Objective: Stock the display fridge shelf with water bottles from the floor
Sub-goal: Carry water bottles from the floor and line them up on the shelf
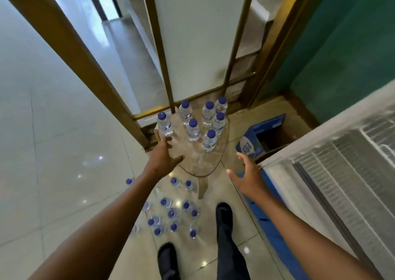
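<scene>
We look down on both arms reaching toward a small wooden stool [193,168] where seven water bottles [193,130] with blue caps stand upright on the seat. Our left hand [164,154] hangs over the near left edge of the seat, just beside the leftmost bottle [164,124], its fingers loosely bent and gripping nothing; whether they touch the wood we cannot tell. Our right hand [248,174] is spread open in the air to the right of the stool, fingers straight, holding nothing. More bottles [172,213] stand scattered on the tiled floor [64,173] below the stool, near our dark shoes [223,211]. The display fridge [333,173] lies at the right edge, its white wire shelf visible through the glass. A blue cardboard box [256,138] sits between the fridge and the stool.
</scene>
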The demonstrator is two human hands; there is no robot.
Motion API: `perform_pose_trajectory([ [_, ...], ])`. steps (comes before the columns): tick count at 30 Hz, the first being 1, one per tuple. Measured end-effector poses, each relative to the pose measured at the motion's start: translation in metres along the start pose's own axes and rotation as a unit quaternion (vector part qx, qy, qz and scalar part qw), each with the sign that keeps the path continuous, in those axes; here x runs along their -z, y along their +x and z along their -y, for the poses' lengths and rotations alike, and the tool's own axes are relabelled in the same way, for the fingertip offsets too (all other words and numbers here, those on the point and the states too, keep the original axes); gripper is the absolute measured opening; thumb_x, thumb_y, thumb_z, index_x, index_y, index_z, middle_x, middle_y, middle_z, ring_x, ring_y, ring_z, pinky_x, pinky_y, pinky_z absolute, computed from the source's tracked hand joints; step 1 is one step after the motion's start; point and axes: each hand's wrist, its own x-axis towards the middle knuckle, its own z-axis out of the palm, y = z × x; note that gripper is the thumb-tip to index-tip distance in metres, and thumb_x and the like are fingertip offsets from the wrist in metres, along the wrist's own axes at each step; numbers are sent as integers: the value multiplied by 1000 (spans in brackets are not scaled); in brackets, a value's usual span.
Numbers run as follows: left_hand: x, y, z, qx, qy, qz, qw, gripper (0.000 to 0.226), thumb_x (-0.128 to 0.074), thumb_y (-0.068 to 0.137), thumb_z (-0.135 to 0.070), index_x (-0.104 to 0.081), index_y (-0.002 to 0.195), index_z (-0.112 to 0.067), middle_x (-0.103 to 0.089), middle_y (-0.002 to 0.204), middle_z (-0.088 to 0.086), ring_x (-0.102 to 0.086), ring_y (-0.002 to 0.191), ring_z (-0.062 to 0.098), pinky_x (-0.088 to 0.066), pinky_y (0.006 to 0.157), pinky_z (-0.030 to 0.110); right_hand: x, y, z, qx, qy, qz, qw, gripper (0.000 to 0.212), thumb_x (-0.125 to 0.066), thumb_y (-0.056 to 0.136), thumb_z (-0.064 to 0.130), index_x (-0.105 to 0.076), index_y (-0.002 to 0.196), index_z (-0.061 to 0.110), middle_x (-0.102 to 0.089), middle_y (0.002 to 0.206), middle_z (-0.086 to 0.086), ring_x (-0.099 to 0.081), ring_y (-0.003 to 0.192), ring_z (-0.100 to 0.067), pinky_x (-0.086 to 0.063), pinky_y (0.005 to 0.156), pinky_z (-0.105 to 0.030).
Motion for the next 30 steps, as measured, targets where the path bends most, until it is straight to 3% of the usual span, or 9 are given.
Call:
perform_pose_trajectory([
  [2, -23, 31, 3, 34, -43, -22, 998, 76, -80, 76, -26, -39, 138, -15, -54, 127, 7, -53, 116, 22, -47, 92, 31, -18, 37, -7, -4, 20, 10, 1000, 72, -69, 84, 36, -33, 144, 22, -37, 148, -1, -37, 135, -16, -33, 100, -24],
  [6, -68, 94, 13, 57, -75, -58, 994, 81, -82, 74, -24, -36, 140, -13, -48, 135, 8, -48, 124, 22, -45, 102, 38, -55, 103, -27, -4, 57, 16, 998, 79, -74, 80, 33, -30, 146, 19, -37, 148, 0, -37, 134, -14, -32, 99, -22],
  [11, -120, 150, 39, 48, -101, -95, 989, 81, -84, 69, -36, -41, 134, -18, -50, 132, 1, -49, 117, 14, -44, 96, 30, -110, 151, -56, 15, 152, 3, 988, 83, -81, 72, 23, -35, 141, 27, -47, 139, 8, -52, 122, -7, -47, 97, -25],
  [15, -149, 172, 54, 12, -146, -141, 979, 63, -83, 71, -34, -49, 123, -26, -57, 113, -15, -54, 96, -8, -38, 78, -1, -149, 178, -63, 35, 174, -98, 979, 72, -82, 68, 31, -47, 130, 24, -59, 125, 5, -59, 112, -9, -51, 89, -23],
  [19, -161, 182, 59, 4, -182, -184, 966, 53, -84, 72, -27, -52, 114, -31, -60, 102, -22, -56, 89, -21, -42, 74, 0, -163, 194, -64, 81, 156, -171, 970, 60, -79, 71, 36, -55, 121, 13, -65, 115, -1, -63, 106, -16, -51, 88, -28],
  [24, -151, 150, 52, -8, -222, -150, 964, 49, -85, 69, -21, -59, 111, -22, -66, 97, -19, -64, 87, -10, -48, 73, 8, -136, 176, -61, 76, 169, -144, 972, 56, -68, 68, 42, -63, 110, 5, -68, 98, 1, -61, 91, -1, -42, 75, -5],
  [27, -134, 111, 34, -20, -248, -98, 964, 50, -84, 70, -15, -56, 108, -34, -68, 100, -16, -67, 91, -2, -52, 77, 15, -103, 140, -43, 39, 223, -128, 965, 49, -68, 64, 34, -64, 104, 6, -70, 90, 4, -65, 84, 0, -48, 71, -16],
  [30, -108, 71, -1, -60, -266, -41, 961, 53, -80, 73, -10, -53, 110, -36, -68, 102, -15, -67, 91, -2, -51, 75, 13, -63, 94, -11, 45, 288, -160, 943, 54, -67, 64, 24, -57, 115, 9, -69, 101, -4, -67, 92, -11, -54, 77, -25],
])
